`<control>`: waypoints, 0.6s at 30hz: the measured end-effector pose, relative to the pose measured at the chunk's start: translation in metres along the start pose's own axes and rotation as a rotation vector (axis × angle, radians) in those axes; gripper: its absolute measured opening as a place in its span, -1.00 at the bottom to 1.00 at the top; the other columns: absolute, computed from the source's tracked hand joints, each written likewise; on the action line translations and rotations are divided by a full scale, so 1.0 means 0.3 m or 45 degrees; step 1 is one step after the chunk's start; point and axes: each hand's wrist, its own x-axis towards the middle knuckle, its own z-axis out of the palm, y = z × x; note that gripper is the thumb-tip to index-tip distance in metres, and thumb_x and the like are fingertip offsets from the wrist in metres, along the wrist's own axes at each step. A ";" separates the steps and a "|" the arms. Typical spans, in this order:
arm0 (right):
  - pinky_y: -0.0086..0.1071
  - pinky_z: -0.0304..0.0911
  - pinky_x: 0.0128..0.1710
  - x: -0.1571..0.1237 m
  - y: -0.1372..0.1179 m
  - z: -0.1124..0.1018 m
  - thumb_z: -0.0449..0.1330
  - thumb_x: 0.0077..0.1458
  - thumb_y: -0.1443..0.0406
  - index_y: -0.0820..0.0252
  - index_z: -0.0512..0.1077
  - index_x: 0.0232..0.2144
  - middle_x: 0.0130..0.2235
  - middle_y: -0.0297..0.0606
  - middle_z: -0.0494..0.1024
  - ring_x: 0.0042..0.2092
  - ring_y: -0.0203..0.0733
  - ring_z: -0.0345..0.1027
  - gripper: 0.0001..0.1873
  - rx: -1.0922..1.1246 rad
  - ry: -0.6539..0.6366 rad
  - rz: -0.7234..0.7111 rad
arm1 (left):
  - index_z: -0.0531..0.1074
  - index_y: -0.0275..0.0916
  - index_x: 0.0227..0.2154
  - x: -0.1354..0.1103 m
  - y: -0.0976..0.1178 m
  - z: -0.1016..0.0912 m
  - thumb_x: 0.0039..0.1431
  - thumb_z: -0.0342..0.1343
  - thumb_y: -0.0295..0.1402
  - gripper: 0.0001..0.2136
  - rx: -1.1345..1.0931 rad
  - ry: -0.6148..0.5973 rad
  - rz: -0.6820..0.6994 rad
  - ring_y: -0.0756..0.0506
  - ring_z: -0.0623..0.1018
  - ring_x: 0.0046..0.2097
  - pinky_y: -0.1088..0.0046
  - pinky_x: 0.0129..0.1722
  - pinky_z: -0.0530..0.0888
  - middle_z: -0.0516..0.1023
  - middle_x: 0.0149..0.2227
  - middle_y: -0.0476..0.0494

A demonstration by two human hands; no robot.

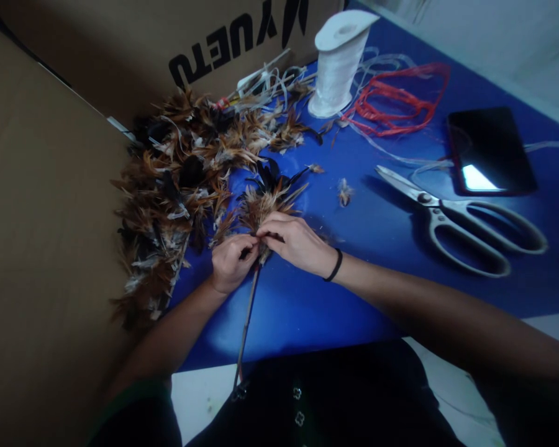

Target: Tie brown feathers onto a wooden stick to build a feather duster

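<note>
A feather duster with brown and black feathers lies on the blue table before me, its thin stick running down toward my body. My left hand is closed, thumb and finger pinched at the base of the feathers. From the other side my right hand, with a black band at its wrist, pinches at the same spot. The fingertips of both hands meet there. Whatever fine piece lies between them is too small to make out.
Loose brown feathers are heaped at the left beside cardboard boxes. A spool of white ribbon stands at the back, near red plastic twine. Large scissors and a dark phone lie at the right.
</note>
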 end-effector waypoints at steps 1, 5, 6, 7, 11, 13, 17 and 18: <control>-0.34 0.27 -0.19 0.000 0.000 0.001 0.10 0.04 0.51 0.24 0.47 -0.33 -0.27 -0.22 0.47 -0.22 -0.25 0.36 -0.80 -0.006 -0.008 -0.003 | 0.30 -0.21 -0.31 -0.001 -0.002 0.000 -0.02 0.19 -0.54 -0.77 -0.010 -0.008 0.007 -0.01 0.59 -0.25 0.46 -0.24 0.53 0.59 -0.35 -0.04; -0.33 0.27 -0.17 0.000 0.002 0.002 0.07 0.06 0.52 0.24 0.48 -0.32 -0.24 -0.20 0.44 -0.19 -0.24 0.34 -0.78 -0.013 -0.050 0.003 | 0.31 -0.21 -0.28 0.002 -0.006 0.000 -0.02 0.19 -0.56 -0.75 -0.028 0.011 0.071 -0.01 0.59 -0.23 0.45 -0.22 0.54 0.59 -0.34 -0.04; -0.33 0.27 -0.17 0.000 0.002 0.001 0.07 0.06 0.52 0.24 0.47 -0.32 -0.24 -0.20 0.43 -0.20 -0.24 0.33 -0.78 -0.008 -0.059 0.005 | 0.32 -0.21 -0.28 0.004 -0.005 0.000 -0.02 0.19 -0.56 -0.75 -0.029 0.022 0.077 -0.01 0.59 -0.24 0.46 -0.22 0.54 0.59 -0.34 -0.04; -0.33 0.26 -0.17 0.001 0.002 0.000 0.07 0.06 0.52 0.25 0.47 -0.33 -0.25 -0.20 0.42 -0.20 -0.24 0.33 -0.79 -0.003 -0.067 0.007 | 0.33 -0.21 -0.27 0.005 -0.004 -0.001 -0.03 0.20 -0.57 -0.74 -0.031 0.031 0.078 0.00 0.59 -0.24 0.46 -0.22 0.54 0.59 -0.34 -0.04; -0.34 0.25 -0.18 0.002 -0.002 -0.003 0.06 0.04 0.53 0.27 0.43 -0.37 -0.26 -0.21 0.39 -0.21 -0.25 0.31 -0.81 -0.002 -0.083 0.007 | 0.34 -0.23 -0.26 0.007 0.004 -0.003 -0.04 0.21 -0.57 -0.73 -0.038 0.040 0.039 0.00 0.59 -0.26 0.48 -0.23 0.54 0.59 -0.36 -0.05; -0.35 0.24 -0.18 0.001 -0.007 -0.002 0.05 0.04 0.53 0.26 0.40 -0.38 -0.26 -0.22 0.37 -0.21 -0.25 0.30 -0.82 -0.014 -0.082 0.007 | 0.35 -0.22 -0.27 0.005 0.008 -0.005 -0.04 0.21 -0.55 -0.74 -0.030 0.040 0.008 0.01 0.59 -0.28 0.50 -0.25 0.54 0.59 -0.37 -0.03; -0.34 0.24 -0.19 -0.006 -0.016 0.003 0.03 0.05 0.51 0.24 0.35 -0.38 -0.23 -0.20 0.35 -0.21 -0.25 0.29 -0.85 -0.061 -0.086 0.024 | 0.37 -0.22 -0.29 0.001 0.016 -0.009 -0.03 0.22 -0.52 -0.78 0.000 0.027 -0.068 0.01 0.60 -0.31 0.53 -0.29 0.54 0.59 -0.39 -0.02; -0.34 0.24 -0.19 -0.007 -0.017 0.004 0.03 0.04 0.51 0.24 0.34 -0.38 -0.23 -0.20 0.35 -0.22 -0.24 0.29 -0.85 -0.069 -0.088 0.029 | 0.38 -0.22 -0.29 -0.001 0.018 -0.010 -0.03 0.22 -0.51 -0.78 0.006 0.022 -0.080 0.01 0.60 -0.31 0.53 -0.29 0.53 0.59 -0.39 -0.02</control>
